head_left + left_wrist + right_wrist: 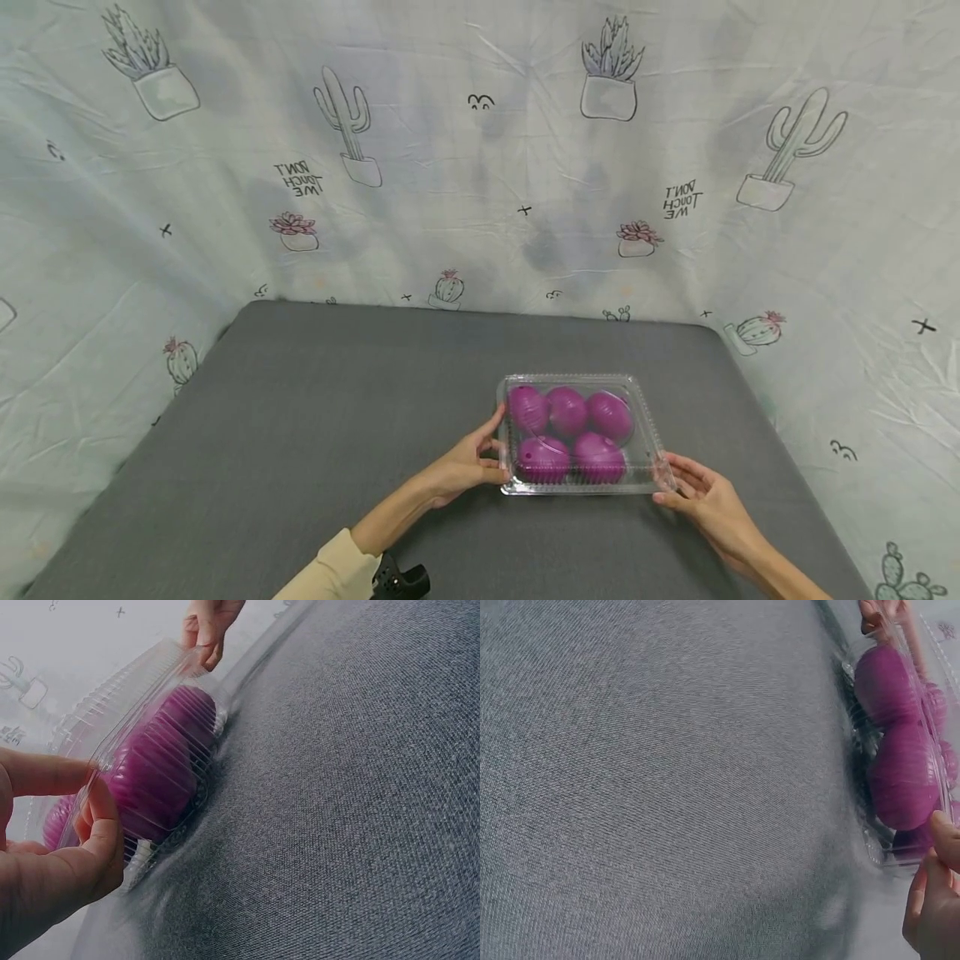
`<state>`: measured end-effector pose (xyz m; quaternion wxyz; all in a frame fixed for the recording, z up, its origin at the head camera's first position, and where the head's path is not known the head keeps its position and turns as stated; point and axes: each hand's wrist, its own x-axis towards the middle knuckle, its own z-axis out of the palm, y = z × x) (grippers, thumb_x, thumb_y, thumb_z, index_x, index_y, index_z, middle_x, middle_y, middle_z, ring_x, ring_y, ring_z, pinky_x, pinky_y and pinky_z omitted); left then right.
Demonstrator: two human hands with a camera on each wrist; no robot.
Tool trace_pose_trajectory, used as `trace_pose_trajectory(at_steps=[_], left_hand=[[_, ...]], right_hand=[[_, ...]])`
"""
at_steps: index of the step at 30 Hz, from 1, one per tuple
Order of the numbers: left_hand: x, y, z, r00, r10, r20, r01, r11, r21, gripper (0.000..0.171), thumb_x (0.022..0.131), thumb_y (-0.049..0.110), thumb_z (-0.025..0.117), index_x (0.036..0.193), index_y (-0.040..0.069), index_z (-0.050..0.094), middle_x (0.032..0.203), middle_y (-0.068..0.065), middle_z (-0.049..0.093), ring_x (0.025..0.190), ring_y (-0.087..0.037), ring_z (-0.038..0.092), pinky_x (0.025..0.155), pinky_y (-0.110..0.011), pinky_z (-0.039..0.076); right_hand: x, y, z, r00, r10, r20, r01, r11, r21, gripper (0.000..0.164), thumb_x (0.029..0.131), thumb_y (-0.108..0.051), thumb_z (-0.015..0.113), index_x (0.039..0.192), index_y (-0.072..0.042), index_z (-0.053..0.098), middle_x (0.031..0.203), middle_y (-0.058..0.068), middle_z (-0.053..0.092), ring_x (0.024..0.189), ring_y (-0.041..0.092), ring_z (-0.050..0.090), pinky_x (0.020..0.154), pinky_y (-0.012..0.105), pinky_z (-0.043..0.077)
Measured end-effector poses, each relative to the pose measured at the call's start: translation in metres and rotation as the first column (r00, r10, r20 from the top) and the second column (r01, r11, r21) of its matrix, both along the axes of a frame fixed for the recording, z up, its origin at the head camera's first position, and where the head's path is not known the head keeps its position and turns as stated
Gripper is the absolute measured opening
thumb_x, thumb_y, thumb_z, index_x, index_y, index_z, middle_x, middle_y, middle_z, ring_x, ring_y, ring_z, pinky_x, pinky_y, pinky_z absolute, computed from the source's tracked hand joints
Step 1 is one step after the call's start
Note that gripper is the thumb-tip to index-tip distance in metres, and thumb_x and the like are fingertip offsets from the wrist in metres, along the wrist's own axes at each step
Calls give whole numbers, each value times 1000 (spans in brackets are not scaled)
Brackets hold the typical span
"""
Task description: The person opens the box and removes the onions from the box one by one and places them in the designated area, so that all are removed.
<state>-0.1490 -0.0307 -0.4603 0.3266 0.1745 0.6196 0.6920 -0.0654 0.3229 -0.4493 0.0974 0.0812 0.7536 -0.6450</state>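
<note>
A clear plastic clamshell box [577, 490], its lid down, holds several rounded purple ball-like pieces [599, 457]. My left hand [465, 467] grips the box's left side. In the left wrist view, the thumb and fingers of that hand [60, 862] pinch the rim beside the purple pieces [154, 776]. At the near right corner, my right hand [708, 500] pinches the box's edge between thumb and fingers. The right wrist view shows this hand [934, 900] at the rim, low on the right. The box's underside is close over the grey table.
The grey cloth-covered table [300, 417] has rounded far corners. Behind it and at both sides hangs a pale curtain [465, 167] printed with cacti. A black device [401, 579] shows under the left sleeve [341, 567].
</note>
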Motion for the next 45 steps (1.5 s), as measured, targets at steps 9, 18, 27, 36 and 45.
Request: trace_pose_trajectory(at_steps=[9, 18, 27, 36, 45], left_hand=[[13, 4, -5, 1000, 21, 16, -21, 1000, -7, 100, 84, -10, 63, 155, 24, 2, 114, -16, 46, 82, -16, 53, 78, -29, 50], [19, 5, -5, 999, 27, 20, -27, 1000, -9, 99, 84, -11, 63, 156, 21, 4, 108, -14, 47, 79, -16, 53, 75, -25, 48], [19, 4, -4, 999, 23, 26, -23, 1000, -4, 99, 84, -11, 63, 156, 23, 3, 106, -13, 48, 79, -16, 53, 74, -24, 49], [17, 6, -5, 999, 14, 36, -15, 1000, 7, 101, 83, -11, 63, 155, 24, 2, 106, -13, 48, 80, -16, 53, 75, -26, 49], [17, 4, -4, 999, 12, 36, -12, 1000, -5, 99, 84, -9, 64, 156, 23, 3, 108, -14, 48, 82, -17, 53, 79, -29, 50]], right_hand=[[8, 24, -12, 994, 87, 69, -62, 952, -301, 46, 90, 4, 61, 124, -27, 57, 116, -12, 59, 105, 2, 58, 90, 22, 49], [19, 24, -18, 992, 76, -97, -100, 956, -275, 36, 89, 9, 60, 111, -18, 57, 107, -6, 67, 97, 6, 64, 81, 21, 53], [27, 2, -12, 996, -91, -13, 89, 986, -142, 46, 92, -1, 61, 133, -1, 41, 110, -11, 62, 98, 2, 60, 83, 19, 51], [24, -1, -5, 985, -103, 140, 115, 990, -85, 76, 91, -10, 66, 148, 7, 18, 132, 3, 49, 101, -3, 57, 90, 21, 48], [23, 0, -9, 972, -164, 168, 207, 937, -283, 47, 91, 5, 56, 134, -7, 42, 111, -7, 60, 97, 14, 66, 92, 31, 49]])
